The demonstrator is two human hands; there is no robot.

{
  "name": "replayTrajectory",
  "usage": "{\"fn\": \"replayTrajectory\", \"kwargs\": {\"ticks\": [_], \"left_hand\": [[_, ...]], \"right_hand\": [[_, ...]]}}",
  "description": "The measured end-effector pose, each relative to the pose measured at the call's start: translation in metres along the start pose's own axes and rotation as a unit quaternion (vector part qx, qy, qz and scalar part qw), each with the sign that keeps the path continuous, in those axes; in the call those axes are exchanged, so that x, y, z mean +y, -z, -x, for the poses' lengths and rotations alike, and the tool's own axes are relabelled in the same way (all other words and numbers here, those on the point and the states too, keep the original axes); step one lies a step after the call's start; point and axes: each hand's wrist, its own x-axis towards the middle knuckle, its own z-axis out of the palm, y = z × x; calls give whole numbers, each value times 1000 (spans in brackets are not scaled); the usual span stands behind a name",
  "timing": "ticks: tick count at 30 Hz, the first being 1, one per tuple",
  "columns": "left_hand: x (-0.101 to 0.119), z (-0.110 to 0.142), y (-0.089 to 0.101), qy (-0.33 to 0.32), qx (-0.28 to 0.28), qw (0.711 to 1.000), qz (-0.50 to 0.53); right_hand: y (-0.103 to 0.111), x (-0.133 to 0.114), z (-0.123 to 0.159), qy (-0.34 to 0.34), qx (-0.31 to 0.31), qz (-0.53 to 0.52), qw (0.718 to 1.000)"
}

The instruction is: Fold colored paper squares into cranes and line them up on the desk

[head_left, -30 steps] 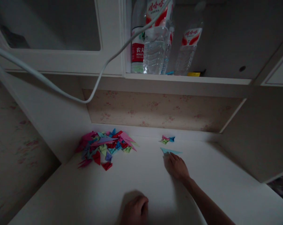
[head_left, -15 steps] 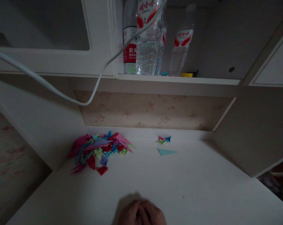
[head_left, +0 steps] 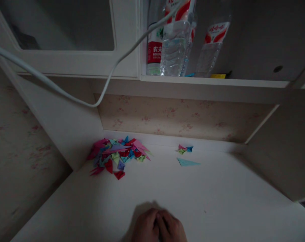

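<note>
At the bottom of the view my left hand (head_left: 145, 226) and my right hand (head_left: 170, 227) are pressed together over the white desk (head_left: 218, 188), fingers curled inward. Whatever they hold, if anything, is hidden behind the knuckles. Beyond them to the left lies a heap of folded coloured paper pieces (head_left: 121, 153), in pink, red, blue, green and purple. Farther off to the right is a flat light-blue folded paper triangle (head_left: 187, 162). Just behind it sits a small group of folded papers (head_left: 184, 149), pink, green and dark blue.
A shelf (head_left: 213, 81) overhangs the back of the desk, carrying several plastic bottles (head_left: 176, 50) and a small yellow item (head_left: 218, 76). A white cable (head_left: 92, 105) hangs across the upper left. Side panels (head_left: 273, 158) bound the desk.
The camera view has turned slightly left, so the scene sits farther right. Both hands stay together in nearly the same pose. The paper pieces lie unchanged.
</note>
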Motion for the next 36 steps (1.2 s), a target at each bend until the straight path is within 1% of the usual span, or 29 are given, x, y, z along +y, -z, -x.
{"fn": "replayTrajectory", "kwargs": {"ticks": [3,7,9,11,13,15,17,20,22,25,28,32,36], "left_hand": [[2,2,0,-4,8,1000,6],[-2,1,-2,-8,11,999,30],[-4,0,0,-10,7,999,50],[-3,-4,5,-16,-4,997,74],[-3,-11,16,-26,-6,996,88],[-3,-23,30,-36,13,996,81],[-5,-42,49,-48,48,997,44],[-12,-82,81,-54,101,989,-88],[-17,-110,101,-24,110,971,-210],[-23,-140,123,3,117,960,-256],[-29,-156,131,17,104,953,-283],[-35,-164,130,35,83,947,-309],[-37,-165,129,41,82,946,-311]], "right_hand": [[1,-2,0,-4,-8,-2,1000],[-1,1,-1,-2,-10,-3,1000],[0,1,-2,-2,-8,-15,1000],[2,-2,-3,-5,-7,-36,999],[3,-5,-3,-12,-4,-52,999],[4,-7,-3,-21,6,-45,999],[2,-7,-3,-24,14,-16,999],[-1,-6,-4,-20,15,25,999],[-2,-5,-3,-19,15,35,999],[-3,-4,-3,-18,20,40,999],[-2,-3,-4,-22,25,36,999],[0,-3,-5,-37,22,25,999],[1,-6,-5,-52,20,8,998]]}}
